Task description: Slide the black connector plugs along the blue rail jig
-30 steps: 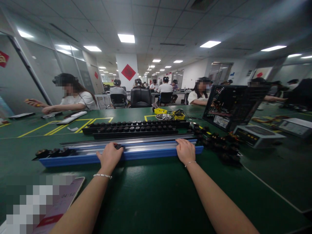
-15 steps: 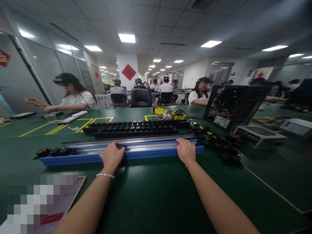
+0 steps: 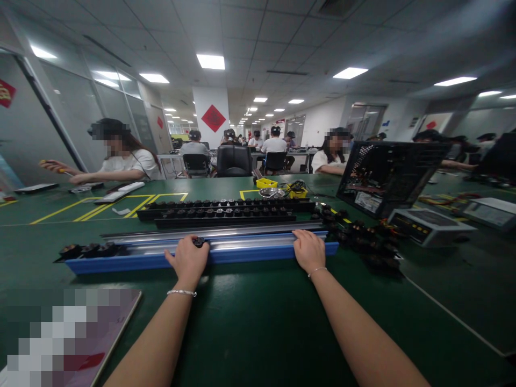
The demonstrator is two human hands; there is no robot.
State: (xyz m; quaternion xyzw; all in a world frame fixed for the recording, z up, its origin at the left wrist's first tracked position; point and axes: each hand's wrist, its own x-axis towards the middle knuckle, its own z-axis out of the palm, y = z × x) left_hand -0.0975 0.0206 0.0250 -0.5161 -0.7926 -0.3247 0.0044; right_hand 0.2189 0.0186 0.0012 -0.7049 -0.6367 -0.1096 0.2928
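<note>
A long blue channel point(image 3: 250, 255) with a shiny metal bed lies across the green table in front of me. My left hand point(image 3: 189, 258) is closed on a small black socket-like piece point(image 3: 198, 242) at the channel's middle; the fingers hide much of that piece, and the thumb points left. Gripping the channel near its right end, my right hand point(image 3: 309, 251) has its fingers over the far wall. Several similar black pieces point(image 3: 91, 250) sit in a row at the channel's left end. Right behind runs a dark rail point(image 3: 141, 234) with a silvery inside.
Two black rails point(image 3: 226, 214) carrying rows of black pieces lie farther back. Loose black pieces point(image 3: 373, 242) are heaped at right, near a power supply point(image 3: 431, 227) and an open computer case point(image 3: 387, 177). A phone point(image 3: 108, 333) lies front left. Co-workers point(image 3: 124, 161) sit across the table.
My left wrist has shifted slightly right, while the left fingers stay at the black piece. The right hand and the blue channel look nearly unchanged.
</note>
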